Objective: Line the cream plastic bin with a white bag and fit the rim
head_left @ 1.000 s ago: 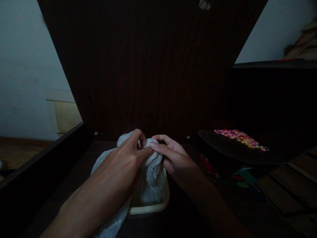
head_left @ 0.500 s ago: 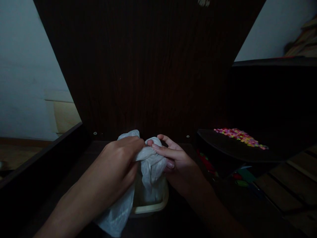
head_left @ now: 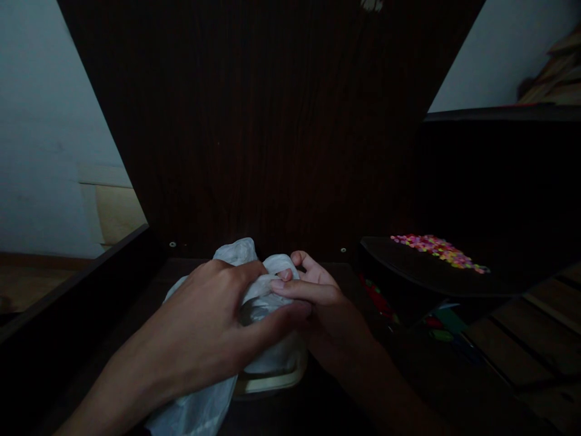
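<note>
A thin, whitish plastic bag (head_left: 200,407) is bunched up over a small pale container (head_left: 272,383), whose front rim shows beneath it. My left hand (head_left: 213,315) is closed on the bag from the left, its thumb stretched across to the right. From the other side my right hand (head_left: 322,297) pinches a twisted part of the bag between thumb and fingers. Some of the bag hangs down at the lower left, partly behind my left forearm. The container's inside is mostly hidden by the bag and my hands.
A dark wooden panel (head_left: 272,133) rises behind. To the right, a dark curved shelf (head_left: 399,266) carries a string of small pink, red and yellow pieces (head_left: 440,249). A low dark side board (head_left: 91,272) runs along the left. Slatted wood (head_left: 508,345) lies at lower right.
My left thumb has swung out to the right across the bag, near my right hand. The bag's hanging part has shifted left, and its bunched part spreads lower over the container.
</note>
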The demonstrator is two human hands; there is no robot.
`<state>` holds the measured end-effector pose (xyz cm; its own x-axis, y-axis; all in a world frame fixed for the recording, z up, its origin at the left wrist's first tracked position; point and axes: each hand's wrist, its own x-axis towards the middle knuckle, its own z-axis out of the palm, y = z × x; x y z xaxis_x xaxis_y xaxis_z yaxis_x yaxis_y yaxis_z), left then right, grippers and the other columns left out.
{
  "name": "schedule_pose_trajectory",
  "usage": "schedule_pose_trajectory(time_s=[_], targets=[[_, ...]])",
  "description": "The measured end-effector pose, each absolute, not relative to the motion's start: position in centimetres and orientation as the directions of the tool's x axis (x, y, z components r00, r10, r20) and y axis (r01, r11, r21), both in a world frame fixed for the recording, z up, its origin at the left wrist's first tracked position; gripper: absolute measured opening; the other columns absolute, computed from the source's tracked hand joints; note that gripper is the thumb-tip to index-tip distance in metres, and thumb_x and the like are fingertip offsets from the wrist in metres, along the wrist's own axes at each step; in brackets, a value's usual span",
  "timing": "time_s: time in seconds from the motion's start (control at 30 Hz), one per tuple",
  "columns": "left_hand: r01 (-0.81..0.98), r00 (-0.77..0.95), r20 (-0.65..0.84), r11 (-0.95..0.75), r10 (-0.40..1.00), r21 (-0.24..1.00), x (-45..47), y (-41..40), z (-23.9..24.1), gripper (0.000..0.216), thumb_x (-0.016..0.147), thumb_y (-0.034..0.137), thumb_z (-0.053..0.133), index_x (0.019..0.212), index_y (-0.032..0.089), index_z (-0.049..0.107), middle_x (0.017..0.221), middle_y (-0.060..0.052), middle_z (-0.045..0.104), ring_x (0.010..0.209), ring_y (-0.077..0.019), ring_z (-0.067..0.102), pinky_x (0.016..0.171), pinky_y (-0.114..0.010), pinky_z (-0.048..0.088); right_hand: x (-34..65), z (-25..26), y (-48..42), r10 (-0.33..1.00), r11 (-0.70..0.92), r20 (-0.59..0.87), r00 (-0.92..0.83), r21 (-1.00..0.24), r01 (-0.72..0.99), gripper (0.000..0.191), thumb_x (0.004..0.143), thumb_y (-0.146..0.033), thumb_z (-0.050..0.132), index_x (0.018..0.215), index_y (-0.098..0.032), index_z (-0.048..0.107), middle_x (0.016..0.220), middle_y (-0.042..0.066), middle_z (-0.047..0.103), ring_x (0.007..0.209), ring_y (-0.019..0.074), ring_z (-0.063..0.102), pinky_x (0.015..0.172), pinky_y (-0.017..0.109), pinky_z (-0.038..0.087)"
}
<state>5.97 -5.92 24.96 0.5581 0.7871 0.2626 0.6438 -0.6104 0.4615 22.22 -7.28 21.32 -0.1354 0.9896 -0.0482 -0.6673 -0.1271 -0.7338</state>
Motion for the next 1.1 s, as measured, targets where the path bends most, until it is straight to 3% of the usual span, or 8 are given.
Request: schedule_pose_trajectory(time_s=[0.13, 0.27, 0.37, 0.57, 0.67, 0.87, 1.0, 1.1], targets=[[0.652, 0.593, 0.183, -0.601, 0.784, 0.463, 6.2, -5.8, 24.7, 0.043, 0.090, 0.061, 0.060, 0.079, 0.022, 0.074, 0.067, -0.001, 0.070, 0.055, -0.0176, 0.062, 0.048, -0.024, 0.037, 22.2, 21.7, -7.4, 0.986, -0.154, -0.065, -0.156, -0.724, -0.672, 0.036, 0.055, -0.006, 0.073, 0.077, -0.020, 0.048, 0.067, -0.007, 0.056, 0.050, 0.0040, 0.041, 0.045, 0.015, 0.029], [0.613, 0.658, 0.209, -0.676, 0.723, 0.409, 6.1, -5.6, 24.3, 0.019, 0.092, 0.031, 0.060, 0.083, 0.023, 0.075, 0.070, 0.000, 0.071, 0.057, -0.0154, 0.061, 0.051, -0.025, 0.038, 22.6, 21.9, -7.2, 0.979, -0.175, -0.055, -0.194, -0.707, -0.685, 0.026, 0.055, -0.008, 0.068, 0.075, -0.018, 0.054, 0.063, -0.005, 0.056, 0.049, 0.0042, 0.040, 0.046, 0.016, 0.031], [0.524, 0.728, 0.233, -0.743, 0.644, 0.416, 5.9, -5.4, 24.0, 0.017, 0.083, 0.013, 0.059, 0.084, 0.024, 0.071, 0.082, 0.002, 0.074, 0.068, -0.0159, 0.066, 0.062, -0.025, 0.046, 23.0, 22.0, -6.8, 0.976, -0.181, -0.045, -0.214, -0.719, -0.671, 0.024, 0.059, -0.009, 0.069, 0.078, -0.017, 0.056, 0.064, -0.005, 0.058, 0.046, 0.0022, 0.036, 0.045, 0.016, 0.029], [0.481, 0.763, 0.234, -0.771, 0.602, 0.416, 5.4, -5.4, 22.9, 0.016, 0.090, 0.016, 0.059, 0.102, 0.024, 0.066, 0.115, -0.003, 0.071, 0.103, -0.0216, 0.067, 0.094, -0.032, 0.052, 23.3, 22.0, -6.2, 0.964, -0.256, -0.149, -0.221, -0.747, -0.613, 0.040, 0.062, -0.006, 0.074, 0.096, -0.019, 0.056, 0.083, 0.000, 0.074, 0.034, -0.0015, 0.032, 0.035, 0.013, 0.021], [0.507, 0.768, 0.187, -0.760, 0.612, 0.406, 5.2, -5.7, 22.4, 0.018, 0.090, 0.017, 0.060, 0.106, 0.025, 0.065, 0.116, -0.003, 0.070, 0.108, -0.0227, 0.067, 0.093, -0.031, 0.053, 23.6, 22.0, -6.0, 0.952, -0.285, -0.148, -0.266, -0.743, -0.606, 0.043, 0.061, -0.002, 0.074, 0.096, -0.018, 0.054, 0.086, 0.003, 0.076, 0.034, -0.0029, 0.033, 0.034, 0.011, 0.022], [0.528, 0.758, 0.219, -0.775, 0.615, 0.347, 4.4, -5.8, 23.0, 0.041, 0.090, 0.015, 0.055, 0.128, 0.030, 0.058, 0.107, -0.002, 0.073, 0.091, -0.0210, 0.071, 0.071, -0.026, 0.053, 25.1, 22.1, -5.6, 0.940, -0.248, -0.047, -0.337, -0.774, -0.582, 0.038, 0.061, 0.000, 0.063, 0.090, -0.020, 0.051, 0.069, -0.006, 0.068, 0.033, -0.0016, 0.027, 0.035, 0.012, 0.017], [0.542, 0.747, 0.212, -0.761, 0.631, 0.357, 3.9, -5.0, 23.6, 0.023, 0.095, 0.018, 0.051, 0.106, 0.028, 0.069, 0.093, -0.001, 0.074, 0.079, -0.0190, 0.071, 0.073, -0.025, 0.053, 25.7, 22.3, -5.3, 0.935, -0.260, -0.060, -0.349, -0.788, -0.559, 0.029, 0.059, -0.005, 0.055, 0.083, -0.020, 0.049, 0.057, -0.007, 0.060, 0.034, 0.0014, 0.025, 0.037, 0.016, 0.019], [0.529, 0.750, 0.244, -0.780, 0.614, 0.335, 3.6, -4.4, 23.9, 0.022, 0.094, 0.016, 0.051, 0.093, 0.025, 0.072, 0.090, -0.002, 0.075, 0.080, -0.0189, 0.070, 0.079, -0.025, 0.053, 26.0, 22.5, -5.3, 0.915, -0.259, -0.063, -0.399, -0.850, -0.458, 0.021, 0.063, -0.017, 0.058, 0.082, -0.020, 0.050, 0.056, -0.004, 0.060, 0.036, 0.0030, 0.024, 0.038, 0.018, 0.018]])
